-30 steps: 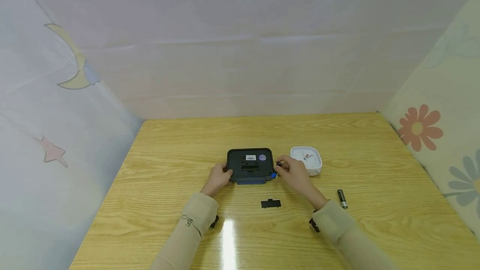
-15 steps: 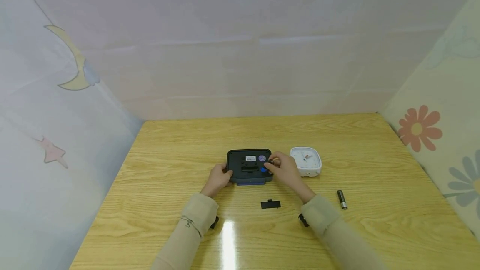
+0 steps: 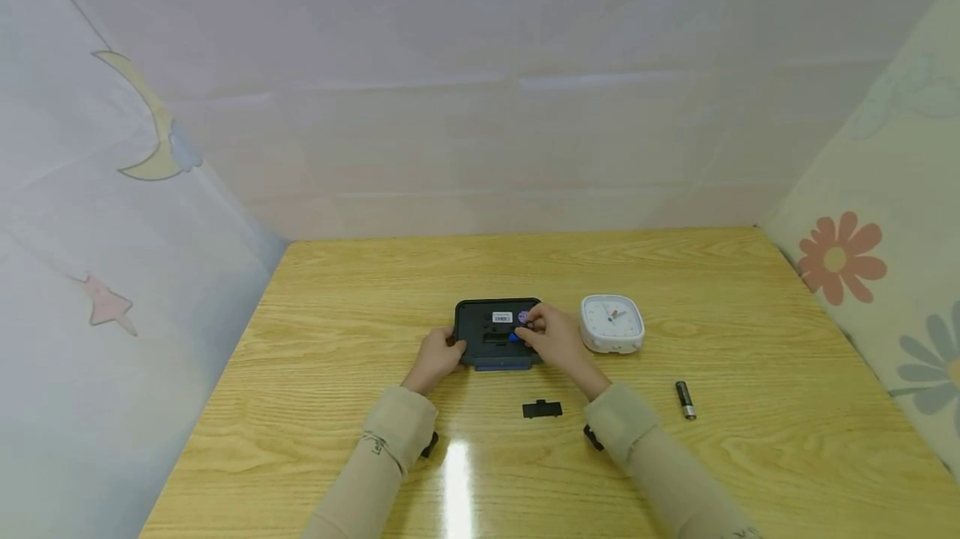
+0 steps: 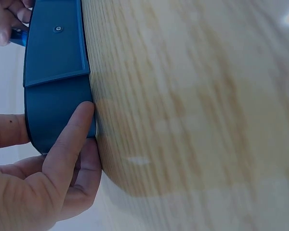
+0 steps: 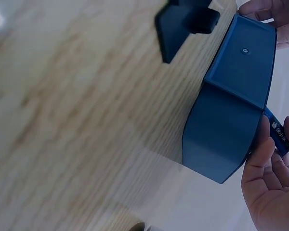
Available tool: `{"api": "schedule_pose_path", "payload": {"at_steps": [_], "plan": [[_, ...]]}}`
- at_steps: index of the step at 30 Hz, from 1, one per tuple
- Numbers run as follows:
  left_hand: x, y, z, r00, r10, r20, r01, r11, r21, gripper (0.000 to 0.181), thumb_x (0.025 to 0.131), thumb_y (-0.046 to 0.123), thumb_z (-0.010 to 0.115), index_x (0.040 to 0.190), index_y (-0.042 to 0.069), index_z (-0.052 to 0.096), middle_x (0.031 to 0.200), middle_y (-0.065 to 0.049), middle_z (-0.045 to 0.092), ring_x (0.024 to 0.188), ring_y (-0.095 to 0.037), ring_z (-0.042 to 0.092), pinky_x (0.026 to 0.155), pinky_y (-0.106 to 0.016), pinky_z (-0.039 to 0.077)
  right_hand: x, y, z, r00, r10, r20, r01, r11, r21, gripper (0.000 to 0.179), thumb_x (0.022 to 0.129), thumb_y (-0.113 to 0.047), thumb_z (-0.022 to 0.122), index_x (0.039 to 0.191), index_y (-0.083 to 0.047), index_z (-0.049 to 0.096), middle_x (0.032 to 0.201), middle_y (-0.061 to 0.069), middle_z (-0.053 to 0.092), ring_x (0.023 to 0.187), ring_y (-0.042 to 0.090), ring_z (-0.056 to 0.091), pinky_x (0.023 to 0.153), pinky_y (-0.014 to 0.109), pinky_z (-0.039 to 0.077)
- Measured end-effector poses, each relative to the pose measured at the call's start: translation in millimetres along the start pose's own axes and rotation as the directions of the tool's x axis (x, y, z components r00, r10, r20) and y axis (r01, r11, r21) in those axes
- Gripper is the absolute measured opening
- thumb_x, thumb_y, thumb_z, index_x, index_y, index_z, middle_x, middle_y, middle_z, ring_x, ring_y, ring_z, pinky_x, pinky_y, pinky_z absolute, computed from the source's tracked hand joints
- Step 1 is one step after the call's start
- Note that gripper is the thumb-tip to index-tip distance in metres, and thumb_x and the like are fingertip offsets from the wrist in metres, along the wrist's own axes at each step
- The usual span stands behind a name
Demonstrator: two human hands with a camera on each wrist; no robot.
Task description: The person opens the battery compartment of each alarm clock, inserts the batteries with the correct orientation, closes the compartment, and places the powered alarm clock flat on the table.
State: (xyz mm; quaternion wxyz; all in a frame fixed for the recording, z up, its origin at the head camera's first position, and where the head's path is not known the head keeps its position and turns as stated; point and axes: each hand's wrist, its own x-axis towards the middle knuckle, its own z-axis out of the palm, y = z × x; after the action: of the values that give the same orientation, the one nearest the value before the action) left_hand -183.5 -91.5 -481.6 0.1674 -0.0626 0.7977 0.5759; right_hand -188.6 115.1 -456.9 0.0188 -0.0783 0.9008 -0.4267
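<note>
A dark rectangular device [image 3: 472, 319] with rounded corners lies on the table, its back with an open battery slot facing up. My left hand [image 3: 435, 361] grips its left end, thumb on top and fingers along the side and edge, as the left wrist view shows close up. My right hand [image 3: 561, 346] pinches a blue and black battery [image 5: 279, 134] between thumb and fingers. In the head view the battery's blue end is right at the slot's right end. The fingers hide much of the battery.
A black battery cover [image 3: 542, 409] lies in front of the device. A loose battery [image 3: 686, 400] rests farther right. Behind my right hand stands a white alarm clock [image 3: 612, 322]. The wooden table [image 3: 337, 314] has cloth walls at the back and sides.
My right hand has moved left with the battery, from beside the device's right edge to over its back at the slot. The left hand keeps its grip.
</note>
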Motion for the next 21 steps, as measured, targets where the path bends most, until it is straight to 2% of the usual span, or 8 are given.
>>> {"api": "schedule_pose_path", "payload": {"at_steps": [5, 14, 21], "plan": [[0.1, -0.3, 0.0, 1.000, 0.003, -0.004, -0.003, 1.000, 0.013, 0.043, 0.095, 0.006, 0.045, 0.133, -0.011, 0.035, 0.119, -0.024, 0.050, 0.098, -0.030, 0.057, 0.071, -0.031, 0.053, 0.0, 0.4, 2.4, 1.000, -0.017, -0.003, 0.016, 0.997, -0.070, 0.019, 0.081, -0.016, 0.070, 0.093, -0.004, 0.061, 0.082, 0.004, 0.062, 0.069, 0.014, 0.056, 0.059, 0.027, 0.046], [-0.4, 0.3, 0.1, 1.000, 0.007, 0.001, -0.007, 1.000, 0.011, 0.043, 0.095, 0.007, 0.045, 0.133, -0.011, 0.035, 0.119, -0.024, 0.050, 0.099, -0.030, 0.057, 0.071, -0.031, 0.053, 0.0, 1.5, 4.0, 0.998, -0.063, 0.013, 0.064, 0.982, -0.178, 0.018, 0.080, -0.019, 0.071, 0.088, -0.006, 0.063, 0.064, -0.002, 0.049, 0.053, 0.012, 0.041, 0.050, 0.025, 0.034], [-0.8, 1.3, -0.2, 1.000, 0.005, 0.001, -0.005, 1.000, 0.000, 0.044, 0.095, 0.006, 0.044, 0.134, -0.011, 0.034, 0.121, -0.025, 0.049, 0.101, -0.031, 0.056, 0.072, -0.032, 0.053, 1.4, 1.7, 3.8, 0.994, -0.106, 0.036, 0.112, 0.953, -0.281, 0.014, 0.079, -0.015, 0.071, 0.089, -0.006, 0.066, 0.070, -0.001, 0.055, 0.059, 0.011, 0.047, 0.053, 0.027, 0.040]]}}
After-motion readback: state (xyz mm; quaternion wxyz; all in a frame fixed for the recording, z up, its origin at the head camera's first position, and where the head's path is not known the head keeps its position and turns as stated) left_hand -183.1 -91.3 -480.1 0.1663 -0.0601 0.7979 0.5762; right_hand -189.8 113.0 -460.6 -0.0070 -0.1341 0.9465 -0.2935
